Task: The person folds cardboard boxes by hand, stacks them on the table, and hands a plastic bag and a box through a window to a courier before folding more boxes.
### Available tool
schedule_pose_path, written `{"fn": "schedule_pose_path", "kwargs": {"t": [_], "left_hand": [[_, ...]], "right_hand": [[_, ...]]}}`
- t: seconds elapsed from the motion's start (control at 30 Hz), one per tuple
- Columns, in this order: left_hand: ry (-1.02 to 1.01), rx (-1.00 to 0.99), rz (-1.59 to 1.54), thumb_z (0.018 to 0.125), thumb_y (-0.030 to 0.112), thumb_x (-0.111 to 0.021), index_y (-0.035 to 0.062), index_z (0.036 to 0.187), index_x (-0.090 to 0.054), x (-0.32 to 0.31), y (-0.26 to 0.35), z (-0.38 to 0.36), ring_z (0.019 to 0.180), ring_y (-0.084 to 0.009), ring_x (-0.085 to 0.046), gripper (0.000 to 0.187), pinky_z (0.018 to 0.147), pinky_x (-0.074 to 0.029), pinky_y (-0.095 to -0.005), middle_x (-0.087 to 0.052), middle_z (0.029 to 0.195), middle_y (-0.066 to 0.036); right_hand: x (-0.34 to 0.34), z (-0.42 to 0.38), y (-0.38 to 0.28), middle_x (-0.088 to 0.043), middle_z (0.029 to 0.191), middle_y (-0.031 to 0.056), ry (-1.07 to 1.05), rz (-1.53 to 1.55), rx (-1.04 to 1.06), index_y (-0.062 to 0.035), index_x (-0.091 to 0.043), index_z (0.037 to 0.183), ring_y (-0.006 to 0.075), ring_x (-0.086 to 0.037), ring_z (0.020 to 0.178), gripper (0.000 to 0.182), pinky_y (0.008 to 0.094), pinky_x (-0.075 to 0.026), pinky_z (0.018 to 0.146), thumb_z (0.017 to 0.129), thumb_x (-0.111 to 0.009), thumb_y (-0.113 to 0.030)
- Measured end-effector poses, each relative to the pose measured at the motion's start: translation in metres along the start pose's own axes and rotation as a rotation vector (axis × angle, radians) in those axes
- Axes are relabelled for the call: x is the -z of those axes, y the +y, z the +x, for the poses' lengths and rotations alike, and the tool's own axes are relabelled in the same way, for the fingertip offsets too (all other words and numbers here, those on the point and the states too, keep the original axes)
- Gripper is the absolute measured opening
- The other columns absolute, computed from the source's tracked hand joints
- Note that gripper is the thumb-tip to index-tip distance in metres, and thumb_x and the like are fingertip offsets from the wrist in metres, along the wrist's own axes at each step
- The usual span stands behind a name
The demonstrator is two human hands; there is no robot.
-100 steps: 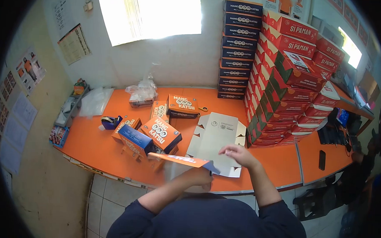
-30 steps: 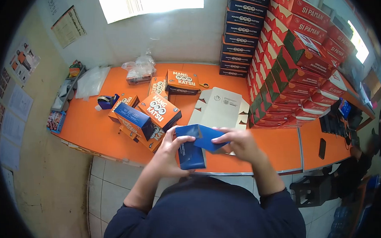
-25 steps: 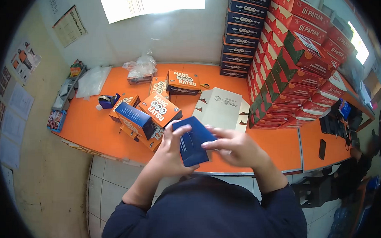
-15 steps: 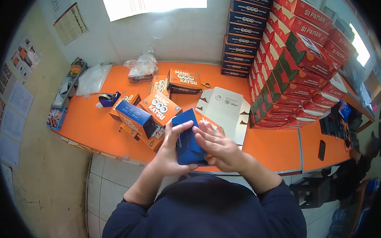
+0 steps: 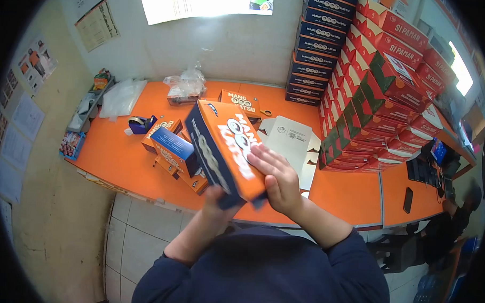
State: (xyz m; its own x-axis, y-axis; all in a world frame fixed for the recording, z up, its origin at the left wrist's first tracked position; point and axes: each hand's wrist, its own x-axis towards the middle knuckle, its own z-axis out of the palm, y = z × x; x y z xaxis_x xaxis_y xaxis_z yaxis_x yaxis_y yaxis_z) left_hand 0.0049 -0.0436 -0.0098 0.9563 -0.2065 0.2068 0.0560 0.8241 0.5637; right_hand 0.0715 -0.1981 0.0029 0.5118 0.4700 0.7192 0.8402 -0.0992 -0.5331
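Note:
An orange and dark blue box (image 5: 221, 145) with "MANG KATSU" lettering is tilted above the front of the orange table. My left hand (image 5: 217, 206) grips its lower end from below, fingers partly hidden behind it. My right hand (image 5: 278, 179) rests on the orange printed face near the right edge, its fingers bent along that side. Left of the held box, several similar boxes (image 5: 173, 149) lie in a pile. Behind it sits one more orange box (image 5: 240, 102). A flat, unfolded grey-white carton (image 5: 288, 140) lies to the right.
Tall stacks of dark boxes (image 5: 313, 60) and red boxes (image 5: 380, 97) stand at the back right. A tape dispenser (image 5: 142, 125), plastic bags (image 5: 121, 98), scissors (image 5: 266, 113) and a phone (image 5: 408, 200) are on the orange table (image 5: 337, 195). Another person (image 5: 448, 228) is at the far right.
The held box has turned from its blue side to its printed orange face and risen. My left hand has moved lower, under its end. The view has shifted slightly.

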Motion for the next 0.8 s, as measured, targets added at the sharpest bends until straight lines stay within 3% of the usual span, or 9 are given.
{"fn": "schedule_pose_path", "kwargs": {"t": [0.03, 0.13, 0.23, 0.33, 0.43, 0.57, 0.63, 0.77, 0.8], "left_hand": [[-0.042, 0.101, -0.048, 0.075, 0.06, -0.055, 0.0051, 0.141, -0.02, 0.014, 0.003, -0.001, 0.131, -0.0319, -0.034, 0.094, 0.106, -0.03, -0.0489, -0.031, 0.142, -0.014], [0.018, 0.133, -0.064, 0.079, 0.06, -0.049, 0.0041, 0.141, -0.021, 0.019, 0.009, 0.001, 0.126, -0.0318, -0.04, 0.088, 0.102, -0.036, -0.0491, -0.034, 0.14, -0.017], [0.101, 0.167, 0.079, 0.081, 0.064, -0.042, 0.0056, 0.141, -0.022, 0.021, 0.016, 0.0, 0.123, -0.0307, -0.043, 0.086, 0.099, -0.041, -0.0465, -0.036, 0.137, -0.018], [0.096, 0.198, 0.068, 0.082, 0.064, -0.041, 0.0051, 0.138, -0.027, 0.029, 0.005, -0.006, 0.117, -0.0296, -0.049, 0.082, 0.096, -0.045, -0.0434, -0.044, 0.13, -0.018], [0.143, 0.167, 0.025, 0.081, 0.06, -0.047, 0.0032, 0.135, -0.033, 0.011, -0.001, -0.008, 0.109, -0.0264, -0.055, 0.079, 0.092, -0.047, -0.0386, -0.051, 0.123, -0.016], [0.155, 0.189, 0.017, 0.08, 0.064, -0.046, 0.0033, 0.136, -0.031, 0.02, -0.001, -0.012, 0.111, -0.028, -0.054, 0.084, 0.093, -0.046, -0.0398, -0.048, 0.126, -0.017], [0.1, 0.206, 0.065, 0.08, 0.068, -0.041, 0.0029, 0.138, -0.028, 0.033, -0.005, -0.015, 0.115, -0.0328, -0.051, 0.088, 0.096, -0.045, -0.044, -0.043, 0.132, -0.019], [0.2, 0.074, 0.689, 0.082, 0.045, -0.06, 0.0023, 0.138, -0.029, 0.034, -0.038, -0.021, 0.124, -0.0242, -0.042, 0.077, 0.104, -0.033, -0.0389, -0.043, 0.133, -0.012], [0.233, 0.067, 0.557, 0.081, 0.032, -0.065, 0.0022, 0.137, -0.03, 0.031, -0.041, -0.02, 0.126, -0.0199, -0.038, 0.073, 0.106, -0.028, -0.0361, -0.043, 0.133, -0.009]], "right_hand": [[-0.008, -0.009, 0.006, -0.045, 0.134, 0.0189, 0.038, -0.122, 0.064, -0.0105, -0.058, 0.121, 0.0396, -0.051, 0.114, 0.038, 0.0447, -0.038, 0.099, 0.09, -0.047, -0.03], [-0.011, -0.009, 0.021, -0.047, 0.131, 0.0185, -0.097, -0.34, 0.335, -0.0185, -0.062, 0.115, 0.0375, -0.056, 0.107, 0.029, 0.0426, -0.049, 0.088, 0.087, -0.055, -0.026], [-0.001, -0.003, 0.009, -0.047, 0.129, 0.0191, -0.268, -0.383, 0.295, -0.0214, -0.063, 0.11, 0.037, -0.057, 0.105, 0.034, 0.0396, -0.052, 0.082, 0.076, -0.069, -0.02], [0.004, -0.017, 0.015, -0.046, 0.13, 0.0207, -0.181, -0.003, -0.128, -0.0153, -0.063, 0.108, 0.0376, -0.058, 0.104, 0.041, 0.038, -0.054, 0.08, 0.069, -0.075, -0.019], [0.004, -0.016, 0.021, -0.044, 0.132, 0.0227, 0.01, 0.19, -0.148, -0.0121, -0.059, 0.113, 0.037, -0.056, 0.109, 0.054, 0.0384, -0.053, 0.082, 0.064, -0.079, -0.014], [0.006, -0.023, 0.026, -0.038, 0.137, 0.0244, -0.304, -0.255, 0.233, -0.0099, -0.046, 0.128, 0.0374, -0.047, 0.12, 0.054, 0.04, -0.043, 0.097, 0.078, -0.066, -0.011], [0.011, -0.021, 0.021, -0.037, 0.138, 0.0234, -0.362, -0.044, 0.157, -0.0047, -0.034, 0.137, 0.0369, -0.041, 0.125, 0.053, 0.0401, -0.037, 0.103, 0.087, -0.052, -0.013], [0.017, -0.02, 0.004, -0.046, 0.128, 0.0262, -0.25, 0.217, -0.083, -0.0023, -0.028, 0.141, 0.038, -0.049, 0.116, 0.052, 0.0377, -0.042, 0.095, 0.092, -0.043, -0.014], [0.019, -0.019, 0.001, -0.049, 0.124, 0.0269, -0.241, 0.21, -0.169, -0.0024, -0.028, 0.14, 0.0385, -0.052, 0.112, 0.052, 0.0379, -0.043, 0.093, 0.092, -0.043, -0.013]]}}
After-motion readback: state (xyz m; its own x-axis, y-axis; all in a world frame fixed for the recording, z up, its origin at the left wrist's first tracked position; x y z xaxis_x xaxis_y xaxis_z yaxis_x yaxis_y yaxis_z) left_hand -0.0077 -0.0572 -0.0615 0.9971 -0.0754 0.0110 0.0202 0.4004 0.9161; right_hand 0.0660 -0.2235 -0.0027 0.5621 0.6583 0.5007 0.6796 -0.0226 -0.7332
